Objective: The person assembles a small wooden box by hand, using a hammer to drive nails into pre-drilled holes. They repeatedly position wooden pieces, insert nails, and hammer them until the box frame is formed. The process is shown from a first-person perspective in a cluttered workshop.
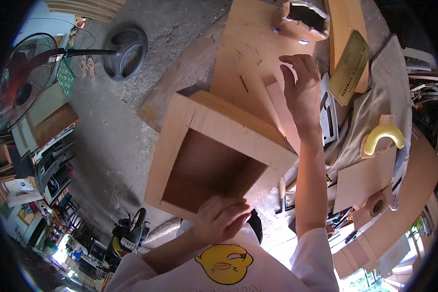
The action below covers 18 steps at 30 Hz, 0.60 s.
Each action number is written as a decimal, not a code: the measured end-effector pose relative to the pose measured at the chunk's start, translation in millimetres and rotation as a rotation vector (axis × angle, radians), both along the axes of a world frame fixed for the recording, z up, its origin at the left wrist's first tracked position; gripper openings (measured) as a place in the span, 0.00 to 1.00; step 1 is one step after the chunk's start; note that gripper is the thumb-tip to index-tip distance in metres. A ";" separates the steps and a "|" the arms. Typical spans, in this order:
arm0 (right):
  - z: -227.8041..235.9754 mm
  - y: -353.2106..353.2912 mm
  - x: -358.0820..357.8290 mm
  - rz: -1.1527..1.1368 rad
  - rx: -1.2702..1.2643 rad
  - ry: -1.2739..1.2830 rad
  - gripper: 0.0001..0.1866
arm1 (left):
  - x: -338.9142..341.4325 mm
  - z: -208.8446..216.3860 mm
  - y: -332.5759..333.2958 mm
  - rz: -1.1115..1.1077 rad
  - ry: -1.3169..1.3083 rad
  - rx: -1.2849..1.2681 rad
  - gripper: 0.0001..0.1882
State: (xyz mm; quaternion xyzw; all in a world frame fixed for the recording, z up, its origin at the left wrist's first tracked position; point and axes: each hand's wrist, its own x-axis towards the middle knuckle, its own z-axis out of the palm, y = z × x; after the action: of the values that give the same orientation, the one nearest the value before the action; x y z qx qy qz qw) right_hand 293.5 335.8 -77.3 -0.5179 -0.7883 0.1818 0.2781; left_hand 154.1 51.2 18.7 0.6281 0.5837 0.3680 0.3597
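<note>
A light brown box (228,124) with a wide framed opening lies tilted in front of me. My left hand (224,219) is at the near edge of its frame, fingers curled at the edge of the opening, steadying the box. My right hand (301,90) reaches out past the box, thumb and fingers apart with nothing between them. Just beyond its fingertips stands a small cut-open cardboard container (301,22) with a dark inside. Small white-and-blue scraps (303,42) lie between the container and that hand. A flat brown board (243,53) is under them.
To the right lie a yellow printed card (349,68), a yellow curved piece (383,136), a tape roll (376,205) and a cardboard sheet (365,180). A pedestal fan (24,85) with a round grey base (125,53) stands at the left, with a motorcycle (126,236) behind lower left.
</note>
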 end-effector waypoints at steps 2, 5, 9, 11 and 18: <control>1.6 5.3 -7.5 0.001 0.028 -0.043 0.07 | -0.7 1.9 1.8 0.003 -0.034 -0.002 0.16; -2.2 14.7 -16.9 0.059 0.020 -0.047 0.08 | -4.6 2.8 -0.3 0.003 -0.040 -0.024 0.16; -9.5 23.6 -30.3 0.121 0.028 -0.065 0.07 | -10.4 6.3 2.5 -0.053 -0.083 -0.074 0.17; -6.7 25.3 -40.9 0.139 0.067 -0.098 0.06 | -10.9 5.2 0.0 -0.054 -0.106 -0.078 0.18; -10.6 30.5 -51.5 0.192 0.083 -0.208 0.07 | -11.2 5.3 -4.1 -0.066 -0.120 -0.092 0.19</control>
State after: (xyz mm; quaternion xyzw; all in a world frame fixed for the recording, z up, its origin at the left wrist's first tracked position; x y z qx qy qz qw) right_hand 242.1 366.3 -87.9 -0.4443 -0.8655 0.1204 0.1975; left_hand 142.9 47.1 23.9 0.6064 0.5566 0.3657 0.4344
